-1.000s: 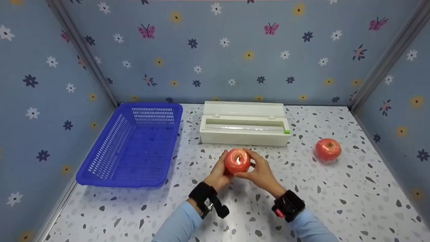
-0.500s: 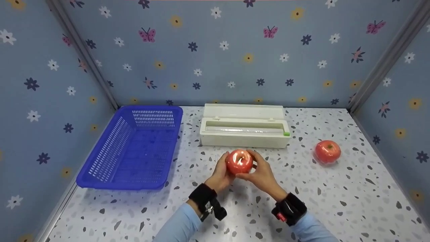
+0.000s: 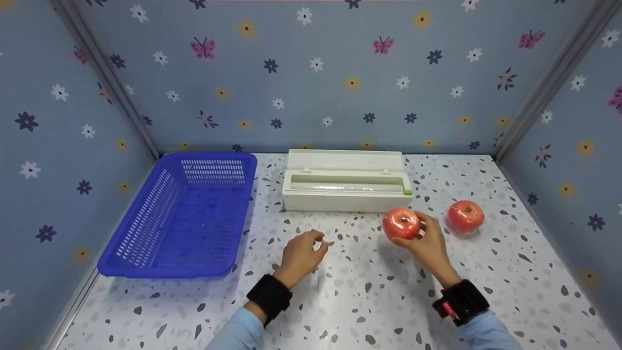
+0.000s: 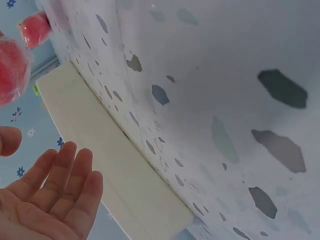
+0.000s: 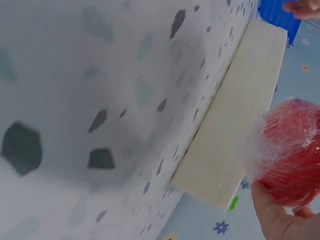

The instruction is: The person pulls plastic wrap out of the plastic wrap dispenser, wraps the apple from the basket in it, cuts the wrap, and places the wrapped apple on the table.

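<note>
My right hand grips a red apple by its side, thumb at the front and fingers behind, raised over the table. In the right wrist view, crinkled clear plastic film covers this apple. My left hand holds nothing; its fingers are loosely bent in the head view, and the left wrist view shows the palm with fingers extended. A second red apple rests on the table just right of my right hand. Behind both hands stands a white cling film box, lid raised, with a roll of film inside.
A blue plastic basket with slotted sides stands at the left of the speckled table. Flower-patterned panels enclose the back and both sides. A green slider sits at the box's right end.
Both hands held the apple together before. The left hand has let go and drawn off to the left, while the right hand has carried the apple rightward toward the other one.
</note>
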### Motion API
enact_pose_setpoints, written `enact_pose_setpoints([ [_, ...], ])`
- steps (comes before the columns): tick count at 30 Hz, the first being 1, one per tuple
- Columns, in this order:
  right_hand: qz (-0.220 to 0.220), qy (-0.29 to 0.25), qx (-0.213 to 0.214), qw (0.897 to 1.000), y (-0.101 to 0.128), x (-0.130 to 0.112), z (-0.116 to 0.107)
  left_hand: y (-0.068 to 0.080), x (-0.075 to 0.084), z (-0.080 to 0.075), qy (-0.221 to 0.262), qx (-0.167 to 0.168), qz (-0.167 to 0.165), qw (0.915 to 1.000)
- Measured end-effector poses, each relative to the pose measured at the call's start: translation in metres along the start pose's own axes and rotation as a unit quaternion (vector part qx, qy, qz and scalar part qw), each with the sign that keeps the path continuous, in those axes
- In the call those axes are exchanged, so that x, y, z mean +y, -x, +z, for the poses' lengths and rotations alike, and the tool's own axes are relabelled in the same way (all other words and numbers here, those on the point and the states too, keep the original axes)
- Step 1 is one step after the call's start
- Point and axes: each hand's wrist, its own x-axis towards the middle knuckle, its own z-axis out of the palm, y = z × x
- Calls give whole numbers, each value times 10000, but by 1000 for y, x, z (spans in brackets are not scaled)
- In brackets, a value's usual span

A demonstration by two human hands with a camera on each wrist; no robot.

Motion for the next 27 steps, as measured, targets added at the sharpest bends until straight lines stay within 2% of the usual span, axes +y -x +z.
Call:
enact_pose_setpoints([
  [3, 453, 327, 371, 9978, -7, 11, -16, 4, -4, -1, -106, -10, 13, 9999],
  [5, 603, 413, 632, 9953, -11, 19, -24, 6, -7, 0, -50, -86, -44, 9999],
  [12, 442, 724, 1425, 9862, -18, 47, -37, 9, -13, 6, 315, -274, -49, 9991],
  [21, 1027, 675, 1317, 9836, -22, 61, -44, 10, -16, 10, 444, -485, -28, 9978],
  [27, 781, 634, 1496, 9836, -21, 65, -48, 6, -16, 10, 415, -620, 24, 9972],
])
